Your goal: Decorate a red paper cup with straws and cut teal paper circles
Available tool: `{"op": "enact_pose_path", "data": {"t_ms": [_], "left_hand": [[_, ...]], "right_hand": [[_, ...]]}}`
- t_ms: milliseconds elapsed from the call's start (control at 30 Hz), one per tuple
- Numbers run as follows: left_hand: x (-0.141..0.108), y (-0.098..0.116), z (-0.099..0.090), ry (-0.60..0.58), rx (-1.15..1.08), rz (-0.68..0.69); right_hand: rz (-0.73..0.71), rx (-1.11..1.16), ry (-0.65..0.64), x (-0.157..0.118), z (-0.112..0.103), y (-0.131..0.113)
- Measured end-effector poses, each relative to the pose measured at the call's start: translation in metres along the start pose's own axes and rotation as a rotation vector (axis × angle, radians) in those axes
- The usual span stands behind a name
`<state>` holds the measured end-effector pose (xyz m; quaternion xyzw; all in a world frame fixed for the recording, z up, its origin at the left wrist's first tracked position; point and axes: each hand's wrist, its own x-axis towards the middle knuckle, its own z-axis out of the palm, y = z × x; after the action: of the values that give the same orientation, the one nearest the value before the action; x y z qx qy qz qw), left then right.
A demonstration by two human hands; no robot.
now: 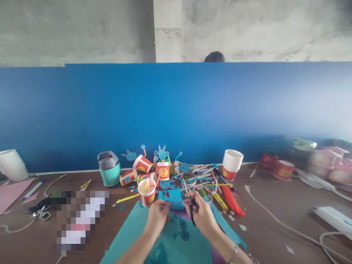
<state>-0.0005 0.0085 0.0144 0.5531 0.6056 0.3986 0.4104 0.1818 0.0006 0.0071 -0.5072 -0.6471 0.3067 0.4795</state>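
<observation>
My left hand (158,214) is closed on the lower left edge of a small piece of blue paper (176,198) with drawn figures on it. In my right hand (202,214) is a pair of scissors (191,215) with black handles. The blades point up and away, just right of the blue paper; whether they touch it I cannot tell. Beneath both hands lies a large teal sheet (134,234), with cut-out blue round shapes (184,234) on it. A white and red paper cup (146,192) with bent straws stands just beyond my left hand.
Several decorated paper cups (163,171) crowd the back, beside a teal lidded container (109,170). To the right are straws, pens, a yellow cutter (220,201), a red curved object (231,200) and a tall cup (232,165). A blue partition (165,110) closes the far side.
</observation>
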Motion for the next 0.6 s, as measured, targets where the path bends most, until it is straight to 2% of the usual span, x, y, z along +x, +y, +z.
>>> {"op": "enact_pose_path", "data": {"t_ms": [100, 267, 600], "left_hand": [[-0.004, 0.003, 0.001, -0.030, 0.023, 0.001], [-0.011, 0.008, 0.004, -0.147, 0.022, -0.013], [-0.012, 0.006, 0.011, -0.161, -0.243, -0.188]], "right_hand": [[-0.002, -0.074, 0.014, 0.001, 0.000, 0.001], [-0.008, -0.163, -0.005, 0.002, -0.002, -0.003], [-0.030, -0.236, -0.131, -0.003, -0.004, -0.018]]}}
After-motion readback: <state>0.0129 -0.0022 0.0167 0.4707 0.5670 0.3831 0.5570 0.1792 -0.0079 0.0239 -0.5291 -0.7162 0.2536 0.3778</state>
